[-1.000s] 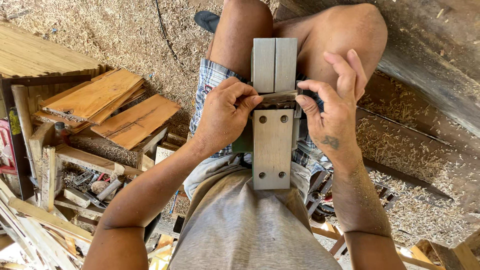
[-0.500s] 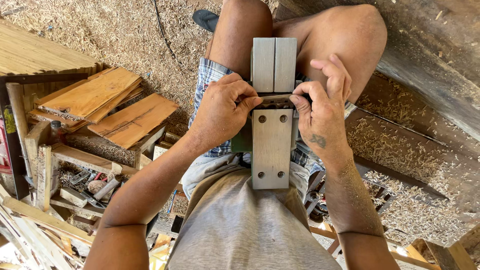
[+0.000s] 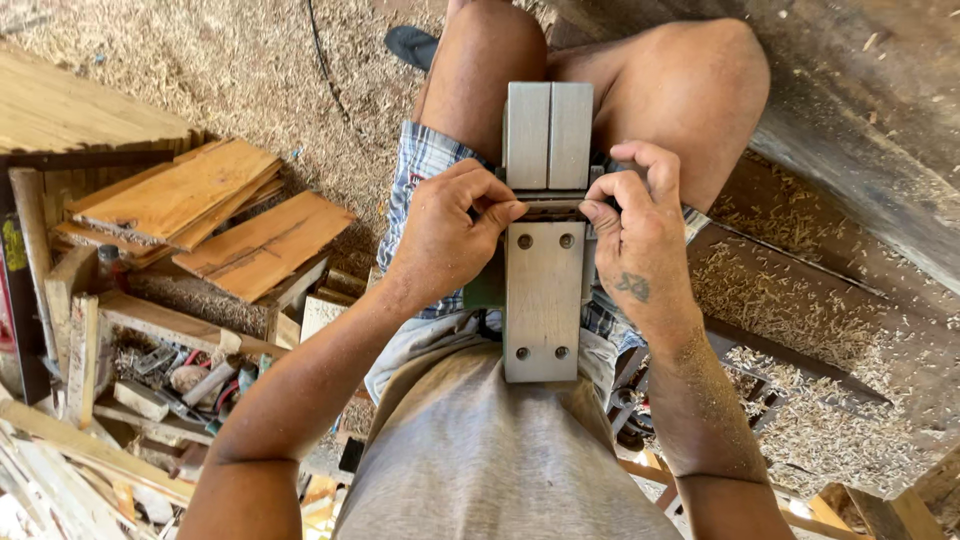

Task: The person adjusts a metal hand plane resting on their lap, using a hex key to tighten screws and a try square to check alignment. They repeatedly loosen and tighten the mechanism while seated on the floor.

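Two hands were at work, the left hand [image 3: 445, 235] and the right hand [image 3: 640, 240], both pinching at one grey metal tool [image 3: 543, 235] turned sole-up on the lap. That sole came in two plates: the nearer plate [image 3: 543, 300] showed four screw holes, two near the hands and two near the belly, while the farther plate [image 3: 548, 135] was split by one groove into two strips. Off to the left lay two clear stacks of wooden boards [image 3: 180, 195], the second stack [image 3: 265, 245] lower. One dark sandal [image 3: 412, 45] showed on the shavings. One small tattoo [image 3: 633, 287] marked the right hand. The loose tools in the open box [image 3: 180, 375] were too jumbled to count.
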Demonstrator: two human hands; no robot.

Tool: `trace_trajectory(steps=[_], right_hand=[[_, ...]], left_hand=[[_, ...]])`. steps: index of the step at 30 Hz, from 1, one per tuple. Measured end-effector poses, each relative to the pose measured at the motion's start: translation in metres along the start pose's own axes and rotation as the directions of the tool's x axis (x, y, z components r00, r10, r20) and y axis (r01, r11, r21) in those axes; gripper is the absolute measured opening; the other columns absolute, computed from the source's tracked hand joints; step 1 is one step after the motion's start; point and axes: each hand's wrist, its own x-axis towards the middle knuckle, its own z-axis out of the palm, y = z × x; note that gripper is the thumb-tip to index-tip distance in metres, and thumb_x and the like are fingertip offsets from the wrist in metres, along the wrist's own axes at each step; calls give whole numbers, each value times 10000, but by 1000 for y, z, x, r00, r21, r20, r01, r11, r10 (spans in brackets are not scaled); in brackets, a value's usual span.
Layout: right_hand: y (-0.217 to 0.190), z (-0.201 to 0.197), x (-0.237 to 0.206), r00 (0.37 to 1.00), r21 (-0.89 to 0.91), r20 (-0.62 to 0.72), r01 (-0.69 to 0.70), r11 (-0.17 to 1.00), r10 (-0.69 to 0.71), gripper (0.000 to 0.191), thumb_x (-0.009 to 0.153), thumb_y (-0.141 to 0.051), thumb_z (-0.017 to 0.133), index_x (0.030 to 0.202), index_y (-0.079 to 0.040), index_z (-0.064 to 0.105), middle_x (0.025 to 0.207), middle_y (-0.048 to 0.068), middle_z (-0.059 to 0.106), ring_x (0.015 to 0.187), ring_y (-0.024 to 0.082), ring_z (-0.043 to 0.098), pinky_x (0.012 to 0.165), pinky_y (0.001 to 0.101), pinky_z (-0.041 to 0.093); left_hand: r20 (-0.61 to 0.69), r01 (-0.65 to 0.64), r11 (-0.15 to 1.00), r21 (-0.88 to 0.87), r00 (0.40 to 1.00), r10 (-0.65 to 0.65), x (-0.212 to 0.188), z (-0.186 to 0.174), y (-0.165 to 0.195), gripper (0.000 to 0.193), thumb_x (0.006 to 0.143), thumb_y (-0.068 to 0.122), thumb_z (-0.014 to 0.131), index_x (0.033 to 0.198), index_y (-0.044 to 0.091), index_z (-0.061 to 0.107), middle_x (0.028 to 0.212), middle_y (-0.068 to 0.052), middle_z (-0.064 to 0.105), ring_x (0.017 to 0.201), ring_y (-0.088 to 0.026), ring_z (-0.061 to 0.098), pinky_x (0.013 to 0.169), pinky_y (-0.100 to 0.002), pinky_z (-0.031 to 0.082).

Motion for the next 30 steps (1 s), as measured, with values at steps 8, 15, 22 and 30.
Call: trace_trajectory(steps=[8,15,22,30], right_hand=[[4,9,-3,1000,21,-18,16,1000,-16,84,1038,24,669,1051,8,587,1340,174,512,1294,343,563,1061,394,514],[0,12,3,997,32,-28,-65,997,66,140,1051,-52,691,1080,10,569,1348,183,541,1227,339,579,1068,409,490],[5,10,2,999,37,-16,-27,999,27,161,985,12,738,1020,9,580,1315,165,551,1234,335,591,1073,405,500],[6,12,3,1000,26,15,-13,1000,12,147,986,18,716,1015,1,573,1298,172,529,1285,342,571,1082,414,494]], left_hand=[[-45,-44,997,55,998,47,-1,4,-8,131,896,74,800,849,0,703,829,-95,663,732,-222,656,657,-351,517],[-27,114,991,-76,993,-116,3,4,-16,159,889,131,811,864,8,713,828,-80,677,703,-179,672,645,-310,548],[-111,-32,998,-53,994,26,-6,9,-15,161,914,92,809,872,-6,688,861,-88,649,724,-198,638,659,-323,526],[-152,-43,994,-100,988,28,-8,12,-21,157,892,48,809,850,-4,668,834,-84,625,697,-198,626,634,-318,506]])
